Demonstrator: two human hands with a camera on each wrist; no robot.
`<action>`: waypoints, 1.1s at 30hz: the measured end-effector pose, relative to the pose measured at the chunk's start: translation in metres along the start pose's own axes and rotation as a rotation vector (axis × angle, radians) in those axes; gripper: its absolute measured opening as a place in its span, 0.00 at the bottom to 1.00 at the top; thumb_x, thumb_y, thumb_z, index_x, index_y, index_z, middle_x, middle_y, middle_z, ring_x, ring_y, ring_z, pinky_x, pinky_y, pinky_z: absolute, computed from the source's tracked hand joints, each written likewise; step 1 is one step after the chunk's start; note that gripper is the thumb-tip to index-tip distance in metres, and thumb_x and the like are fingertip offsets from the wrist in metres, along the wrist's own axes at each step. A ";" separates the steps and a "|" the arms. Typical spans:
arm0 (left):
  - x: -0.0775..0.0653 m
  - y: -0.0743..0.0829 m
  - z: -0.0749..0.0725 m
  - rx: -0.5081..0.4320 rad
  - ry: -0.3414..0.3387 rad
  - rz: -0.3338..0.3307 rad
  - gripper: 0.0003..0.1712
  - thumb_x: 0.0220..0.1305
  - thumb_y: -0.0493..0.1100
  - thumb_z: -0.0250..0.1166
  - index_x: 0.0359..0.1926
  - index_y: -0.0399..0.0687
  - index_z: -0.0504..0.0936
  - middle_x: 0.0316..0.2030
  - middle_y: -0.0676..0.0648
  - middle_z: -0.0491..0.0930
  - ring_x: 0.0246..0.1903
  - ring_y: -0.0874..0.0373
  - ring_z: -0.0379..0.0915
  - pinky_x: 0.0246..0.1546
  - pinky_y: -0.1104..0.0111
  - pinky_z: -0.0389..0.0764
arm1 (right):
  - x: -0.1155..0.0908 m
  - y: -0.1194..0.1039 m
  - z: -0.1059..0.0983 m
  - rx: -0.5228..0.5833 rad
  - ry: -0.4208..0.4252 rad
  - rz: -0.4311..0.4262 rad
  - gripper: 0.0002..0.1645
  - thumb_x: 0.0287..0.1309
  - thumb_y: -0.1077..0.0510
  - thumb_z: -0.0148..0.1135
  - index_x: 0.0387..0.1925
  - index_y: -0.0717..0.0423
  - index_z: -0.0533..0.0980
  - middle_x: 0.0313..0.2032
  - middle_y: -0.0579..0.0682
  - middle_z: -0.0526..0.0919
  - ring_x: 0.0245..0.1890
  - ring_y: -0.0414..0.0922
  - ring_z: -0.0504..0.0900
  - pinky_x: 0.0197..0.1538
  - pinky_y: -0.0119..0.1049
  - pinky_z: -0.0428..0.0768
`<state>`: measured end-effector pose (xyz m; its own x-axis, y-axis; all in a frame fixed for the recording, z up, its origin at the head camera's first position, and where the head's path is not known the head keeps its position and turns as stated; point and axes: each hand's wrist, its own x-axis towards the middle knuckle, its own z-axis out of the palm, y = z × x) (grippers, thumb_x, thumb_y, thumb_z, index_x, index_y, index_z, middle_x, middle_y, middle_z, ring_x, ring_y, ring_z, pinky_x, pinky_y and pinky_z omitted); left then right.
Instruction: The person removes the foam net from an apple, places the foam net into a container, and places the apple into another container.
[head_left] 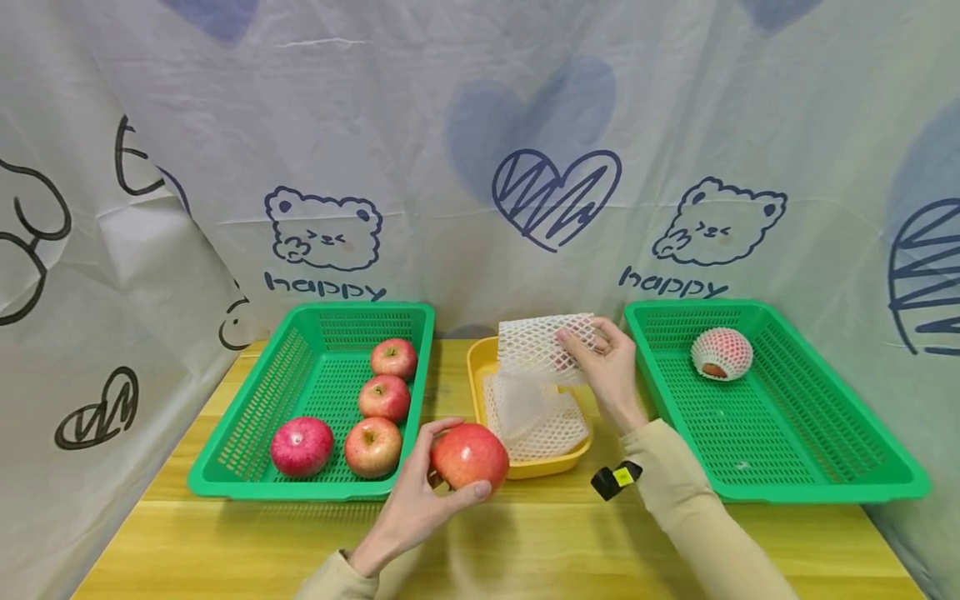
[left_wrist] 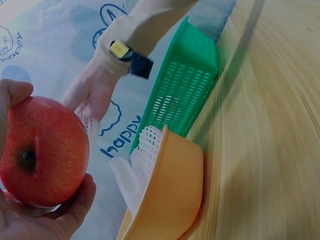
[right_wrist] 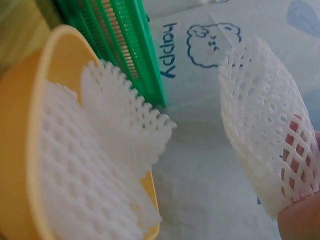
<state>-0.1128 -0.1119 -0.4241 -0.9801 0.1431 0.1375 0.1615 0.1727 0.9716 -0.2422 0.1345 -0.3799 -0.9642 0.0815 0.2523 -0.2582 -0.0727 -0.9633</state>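
Note:
A red apple [head_left: 471, 457] is gripped by my left hand [head_left: 420, 492], thumb below and fingers behind it, in front of the yellow basket. The left wrist view shows the apple [left_wrist: 47, 150] close up, its stem hollow facing the camera. My right hand [head_left: 611, 367] pinches a white foam fruit net [head_left: 543, 342] over the yellow basket [head_left: 551, 467]. That foam net [right_wrist: 265, 120] looks flattened, with fingers visible through its mesh in the right wrist view. More white foam nets [head_left: 536, 425] lie inside the yellow basket.
On the left, a green basket [head_left: 247, 487] holds several bare apples [head_left: 384, 398]. Another green basket [head_left: 817, 492], on the right, contains one fruit in a foam net [head_left: 722, 354]. A printed curtain [head_left: 465, 167] hangs behind the wooden table [head_left: 570, 550].

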 end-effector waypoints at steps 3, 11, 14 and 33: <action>0.000 0.000 0.000 -0.007 -0.004 0.001 0.41 0.53 0.41 0.77 0.65 0.50 0.67 0.61 0.38 0.72 0.51 0.52 0.79 0.46 0.69 0.83 | 0.015 0.002 0.006 -0.011 -0.018 0.045 0.11 0.64 0.59 0.67 0.44 0.56 0.73 0.26 0.34 0.86 0.27 0.33 0.84 0.32 0.26 0.83; -0.002 0.000 -0.001 0.000 0.000 -0.010 0.40 0.53 0.41 0.77 0.65 0.51 0.68 0.59 0.38 0.73 0.50 0.52 0.80 0.46 0.66 0.83 | 0.051 0.013 0.022 -0.141 -0.154 0.240 0.26 0.64 0.58 0.65 0.60 0.61 0.69 0.38 0.46 0.87 0.33 0.38 0.84 0.43 0.30 0.84; -0.002 0.000 -0.001 0.010 -0.004 -0.009 0.40 0.53 0.41 0.77 0.65 0.51 0.67 0.59 0.39 0.73 0.49 0.53 0.80 0.47 0.66 0.83 | 0.061 0.019 0.024 -0.232 -0.217 0.334 0.40 0.63 0.58 0.66 0.71 0.62 0.60 0.59 0.60 0.78 0.52 0.48 0.81 0.62 0.41 0.79; -0.003 -0.006 -0.006 0.030 -0.026 -0.042 0.42 0.53 0.43 0.78 0.66 0.53 0.65 0.57 0.42 0.75 0.49 0.56 0.80 0.47 0.68 0.83 | 0.070 0.062 0.035 -0.941 -0.406 0.184 0.39 0.56 0.65 0.68 0.65 0.77 0.63 0.63 0.73 0.72 0.65 0.66 0.72 0.70 0.55 0.71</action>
<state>-0.1114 -0.1186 -0.4289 -0.9829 0.1604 0.0908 0.1236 0.2084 0.9702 -0.3280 0.1006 -0.4187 -0.9766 -0.2059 -0.0620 -0.1224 0.7690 -0.6274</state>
